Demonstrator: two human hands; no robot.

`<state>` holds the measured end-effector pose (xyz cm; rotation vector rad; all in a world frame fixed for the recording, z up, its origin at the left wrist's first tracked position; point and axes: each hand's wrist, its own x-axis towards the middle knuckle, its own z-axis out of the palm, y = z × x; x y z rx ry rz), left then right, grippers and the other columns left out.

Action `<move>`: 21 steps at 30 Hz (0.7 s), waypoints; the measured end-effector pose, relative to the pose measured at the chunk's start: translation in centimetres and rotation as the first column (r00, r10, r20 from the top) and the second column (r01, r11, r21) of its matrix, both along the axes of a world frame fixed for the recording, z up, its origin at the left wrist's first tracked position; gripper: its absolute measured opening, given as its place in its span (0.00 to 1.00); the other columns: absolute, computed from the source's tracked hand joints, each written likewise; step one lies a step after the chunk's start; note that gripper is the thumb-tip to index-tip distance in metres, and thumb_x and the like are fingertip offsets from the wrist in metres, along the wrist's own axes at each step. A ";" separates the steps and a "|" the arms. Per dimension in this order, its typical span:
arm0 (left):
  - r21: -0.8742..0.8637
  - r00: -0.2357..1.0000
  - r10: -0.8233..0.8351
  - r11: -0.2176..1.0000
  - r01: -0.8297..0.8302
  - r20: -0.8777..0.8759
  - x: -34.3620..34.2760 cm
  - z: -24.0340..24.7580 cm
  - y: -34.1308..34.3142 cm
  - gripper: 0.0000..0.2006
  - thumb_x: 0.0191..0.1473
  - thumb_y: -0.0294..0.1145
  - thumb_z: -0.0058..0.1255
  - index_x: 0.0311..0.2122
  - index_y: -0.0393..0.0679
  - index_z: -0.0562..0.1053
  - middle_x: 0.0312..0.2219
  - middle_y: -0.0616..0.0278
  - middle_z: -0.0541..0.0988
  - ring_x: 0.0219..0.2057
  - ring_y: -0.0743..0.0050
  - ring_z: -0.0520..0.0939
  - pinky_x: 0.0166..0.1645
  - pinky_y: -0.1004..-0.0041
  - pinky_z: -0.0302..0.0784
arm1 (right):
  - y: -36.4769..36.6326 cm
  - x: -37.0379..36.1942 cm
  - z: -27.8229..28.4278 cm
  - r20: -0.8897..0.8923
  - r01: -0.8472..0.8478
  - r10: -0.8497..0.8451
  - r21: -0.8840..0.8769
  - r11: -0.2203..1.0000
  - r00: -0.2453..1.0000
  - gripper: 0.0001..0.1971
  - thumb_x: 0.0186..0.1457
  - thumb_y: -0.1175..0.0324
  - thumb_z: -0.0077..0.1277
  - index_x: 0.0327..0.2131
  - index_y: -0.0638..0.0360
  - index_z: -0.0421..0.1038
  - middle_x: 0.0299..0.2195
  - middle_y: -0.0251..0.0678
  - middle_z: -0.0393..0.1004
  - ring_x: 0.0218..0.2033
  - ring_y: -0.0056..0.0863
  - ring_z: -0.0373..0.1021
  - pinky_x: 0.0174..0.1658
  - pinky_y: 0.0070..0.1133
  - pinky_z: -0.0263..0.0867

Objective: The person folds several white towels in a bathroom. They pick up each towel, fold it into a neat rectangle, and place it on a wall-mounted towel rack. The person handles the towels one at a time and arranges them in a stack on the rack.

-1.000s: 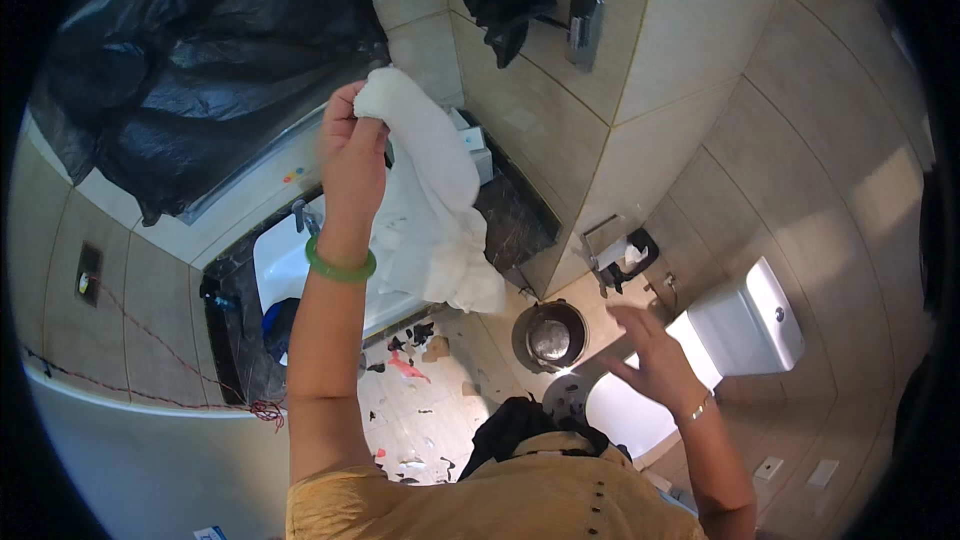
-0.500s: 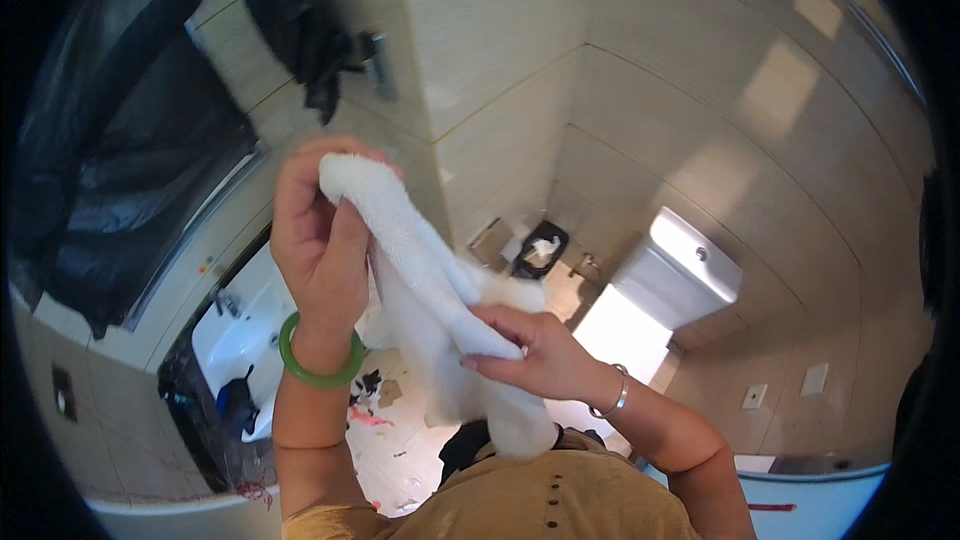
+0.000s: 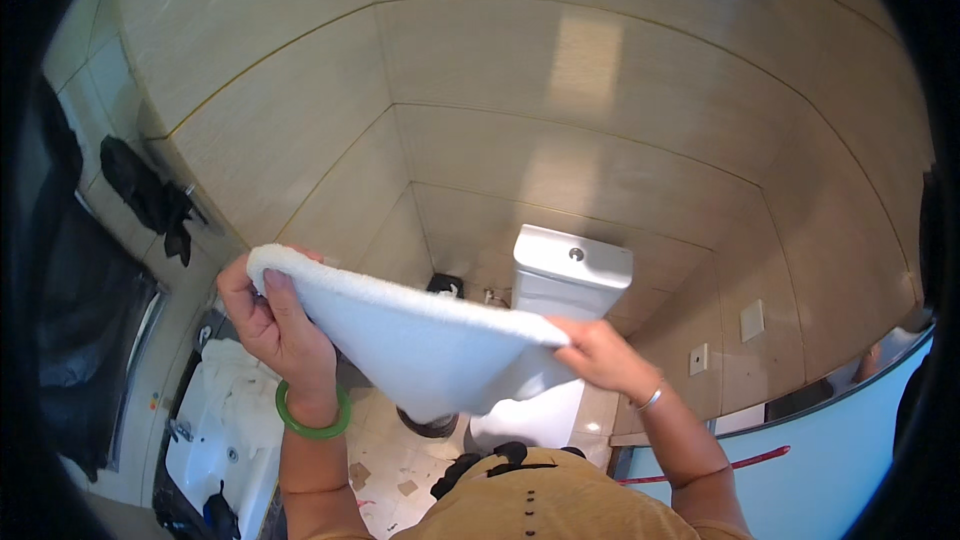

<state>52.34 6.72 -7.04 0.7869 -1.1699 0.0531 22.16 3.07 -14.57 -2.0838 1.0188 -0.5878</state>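
Towel (image 3: 405,335), one, in two hands (image 3: 290,335)

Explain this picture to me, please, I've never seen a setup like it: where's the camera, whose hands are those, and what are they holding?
There's no robot here. The camera is the left of two fisheye ones worn on a person's head, looking down, so straight edges bend near the rim. The wearer's left hand, above a green bangle, and right hand hold opposite ends of a white towel, which hangs between them. Behind it stands a white toilet. At lower left, a crumpled white cloth and a dark item lie at the washbasin.
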 end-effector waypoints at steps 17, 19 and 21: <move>0.066 0.802 -0.521 0.825 0.561 -0.294 -0.2 -4.7 4.7 0.16 0.53 0.39 0.50 0.28 0.45 0.55 0.19 0.65 0.63 0.19 0.83 0.63 0.23 0.82 0.62 | 5.4 -16.3 6.5 0.437 -0.476 0.358 0.196 0.858 0.825 0.11 0.50 0.67 0.56 0.23 0.67 0.73 0.19 0.40 0.73 0.19 0.30 0.70 0.22 0.24 0.63; -0.095 0.422 -0.838 0.478 0.873 -0.346 0.0 -4.2 4.7 0.13 0.59 0.38 0.45 0.31 0.45 0.56 0.19 0.61 0.66 0.15 0.82 0.63 0.17 0.81 0.64 | 3.9 -15.0 4.0 0.617 -0.609 0.525 -0.093 0.788 0.586 0.08 0.50 0.70 0.55 0.22 0.64 0.73 0.17 0.36 0.70 0.15 0.29 0.66 0.19 0.25 0.60; -0.080 0.327 -0.613 0.540 0.838 -0.719 -2.0 -8.2 2.2 0.10 0.60 0.39 0.41 0.37 0.44 0.63 0.23 0.65 0.69 0.17 0.80 0.68 0.21 0.79 0.68 | 2.6 -11.9 -0.1 0.865 -0.519 0.262 -0.001 0.855 0.428 0.08 0.51 0.69 0.53 0.24 0.64 0.72 0.20 0.37 0.70 0.18 0.30 0.66 0.22 0.26 0.60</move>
